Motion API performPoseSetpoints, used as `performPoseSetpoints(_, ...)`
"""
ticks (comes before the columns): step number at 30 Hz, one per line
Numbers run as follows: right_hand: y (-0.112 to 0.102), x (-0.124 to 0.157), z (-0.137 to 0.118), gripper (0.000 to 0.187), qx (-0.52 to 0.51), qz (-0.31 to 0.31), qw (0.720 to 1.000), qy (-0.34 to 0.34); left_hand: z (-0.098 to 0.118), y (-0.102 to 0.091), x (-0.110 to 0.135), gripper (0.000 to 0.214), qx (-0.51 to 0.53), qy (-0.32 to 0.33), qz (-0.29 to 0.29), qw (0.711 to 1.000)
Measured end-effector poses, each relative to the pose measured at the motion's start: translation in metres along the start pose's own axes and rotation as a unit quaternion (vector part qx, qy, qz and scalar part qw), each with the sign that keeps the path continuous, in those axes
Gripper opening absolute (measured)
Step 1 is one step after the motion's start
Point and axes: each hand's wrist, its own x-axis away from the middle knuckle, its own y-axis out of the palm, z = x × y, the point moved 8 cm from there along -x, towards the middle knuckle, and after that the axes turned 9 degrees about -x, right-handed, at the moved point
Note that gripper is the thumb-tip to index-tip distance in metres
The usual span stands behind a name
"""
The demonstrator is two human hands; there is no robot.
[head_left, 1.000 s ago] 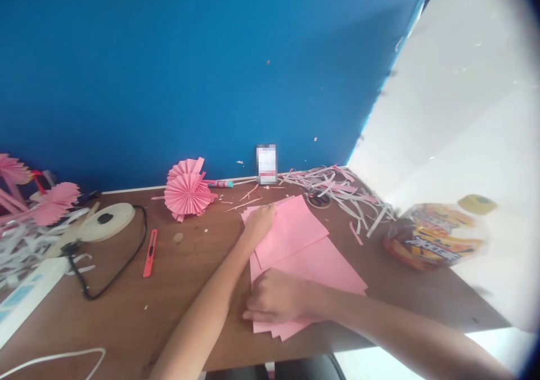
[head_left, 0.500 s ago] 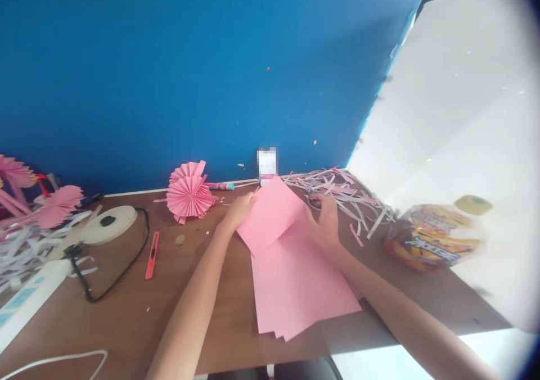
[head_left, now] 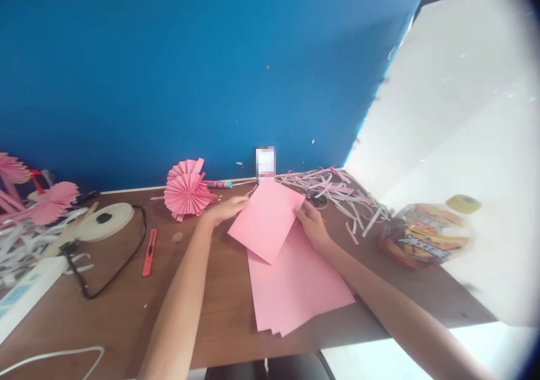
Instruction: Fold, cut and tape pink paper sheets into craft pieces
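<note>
A pink paper sheet (head_left: 265, 220) is held up at a slant between my two hands, one corner pointing down toward me. My left hand (head_left: 225, 208) grips its left edge near the top. At the right corner, the fingers of my right hand (head_left: 312, 224) pinch the paper, the thumb on the near side. Beneath the raised sheet lies a stack of pink paper (head_left: 295, 295) with its near corners fanned out. My right forearm passes over the right side of that stack.
Folded pink paper fans (head_left: 188, 193) and a glue stick (head_left: 221, 184) lie by the blue wall. A red box cutter (head_left: 149, 252), a black cable (head_left: 113, 281) and a white power strip (head_left: 31, 295) are on the left. Shredded paper strips (head_left: 337, 189) and a bottle (head_left: 426, 236) stand right.
My right hand has closed on the sheet's right corner. The sheet has lifted and turned, so its lower corner now shows clear over the stack. My left hand moved slightly left.
</note>
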Motion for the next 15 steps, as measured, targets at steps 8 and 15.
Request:
performPoseSetpoints(8,-0.006,-0.001,0.000,0.048,0.047,0.011,0.999,0.001,0.012,0.011,0.006,0.045,0.015,0.022,-0.081,0.996)
performPoseSetpoints(15,0.001,0.002,0.000,0.048,0.062,-0.034,0.997,0.020,0.035,-0.004,0.007,0.052,-0.080,0.051,0.030,0.995)
